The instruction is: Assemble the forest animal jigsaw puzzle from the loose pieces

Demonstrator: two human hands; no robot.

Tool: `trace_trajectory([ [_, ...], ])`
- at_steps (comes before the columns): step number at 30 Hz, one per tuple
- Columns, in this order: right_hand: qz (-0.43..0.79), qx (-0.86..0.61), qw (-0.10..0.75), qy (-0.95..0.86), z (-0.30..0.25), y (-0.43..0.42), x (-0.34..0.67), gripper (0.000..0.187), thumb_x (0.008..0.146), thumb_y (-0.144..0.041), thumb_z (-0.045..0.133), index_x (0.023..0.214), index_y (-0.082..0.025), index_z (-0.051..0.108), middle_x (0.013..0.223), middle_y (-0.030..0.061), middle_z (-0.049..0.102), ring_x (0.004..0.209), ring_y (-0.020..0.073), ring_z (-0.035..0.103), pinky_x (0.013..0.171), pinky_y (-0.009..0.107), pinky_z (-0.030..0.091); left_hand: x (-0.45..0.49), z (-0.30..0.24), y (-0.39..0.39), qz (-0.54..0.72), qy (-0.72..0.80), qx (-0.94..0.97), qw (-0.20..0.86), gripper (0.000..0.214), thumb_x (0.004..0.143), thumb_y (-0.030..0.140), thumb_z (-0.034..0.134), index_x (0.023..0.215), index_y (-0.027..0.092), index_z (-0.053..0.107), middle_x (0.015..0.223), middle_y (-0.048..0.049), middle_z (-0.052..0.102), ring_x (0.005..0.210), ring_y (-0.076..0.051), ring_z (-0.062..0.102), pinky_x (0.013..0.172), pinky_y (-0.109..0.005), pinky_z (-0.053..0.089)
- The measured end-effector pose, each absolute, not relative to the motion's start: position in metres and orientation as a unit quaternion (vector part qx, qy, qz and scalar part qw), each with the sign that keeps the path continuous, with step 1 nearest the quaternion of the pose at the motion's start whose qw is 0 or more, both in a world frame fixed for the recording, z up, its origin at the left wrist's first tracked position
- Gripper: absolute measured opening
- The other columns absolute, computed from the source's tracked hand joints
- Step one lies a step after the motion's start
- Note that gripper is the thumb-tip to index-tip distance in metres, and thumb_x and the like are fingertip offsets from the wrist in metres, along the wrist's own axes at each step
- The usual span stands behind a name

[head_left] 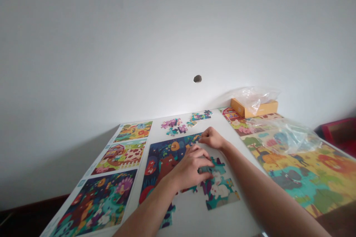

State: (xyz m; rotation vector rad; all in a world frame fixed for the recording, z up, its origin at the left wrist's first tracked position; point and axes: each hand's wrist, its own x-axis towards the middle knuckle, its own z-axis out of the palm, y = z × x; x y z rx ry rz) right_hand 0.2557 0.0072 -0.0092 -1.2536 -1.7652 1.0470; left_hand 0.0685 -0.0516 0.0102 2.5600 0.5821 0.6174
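A partly joined jigsaw puzzle with a dark night forest picture lies on the white table. My left hand rests over its middle, fingers apart and bent, fingertips touching the pieces beside a joined section with a white rabbit. At the puzzle's upper right edge, my right hand is closed, its fingertips pinched on a puzzle piece that is mostly covered. Beyond the hands lie loose pink and purple puzzle pieces and a small joined cluster.
A printed picture sheet with three scenes lies at left. On the right are a finished-looking animal puzzle, a crumpled clear plastic bag and a yellow box topped with plastic. A white wall with a hole stands behind the table.
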Motion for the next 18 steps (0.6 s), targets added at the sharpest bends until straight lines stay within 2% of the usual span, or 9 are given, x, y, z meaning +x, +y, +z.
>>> trace_trajectory([
  [9,0.408,-0.489,0.359,-0.682,-0.0087,0.0071,0.2551,0.043,0.068,-0.035,0.061,0.044,-0.020,0.028,0.044,-0.0079,0.022,0.047,0.0058,0.019,0.046,0.025,0.013,0.0699,0.0107,-0.0512,0.221,0.208,0.924,0.231,0.016,0.077,0.027,0.075,0.093,0.026,0.075,0.100,-0.0022,0.068,0.103,-0.022,0.052,0.096,-0.036,0.040],
  [18,0.418,-0.483,0.366,-0.677,-0.0095,0.0077,0.2550,0.043,0.067,-0.033,0.061,0.044,-0.020,0.028,0.043,-0.0084,0.021,0.046,0.0055,0.018,0.044,0.025,0.012,0.0693,0.0059,-0.0498,0.205,0.180,0.937,0.217,0.013,0.085,0.029,0.067,0.094,0.027,0.076,0.105,-0.0015,0.067,0.104,-0.020,0.049,0.098,-0.037,0.038],
])
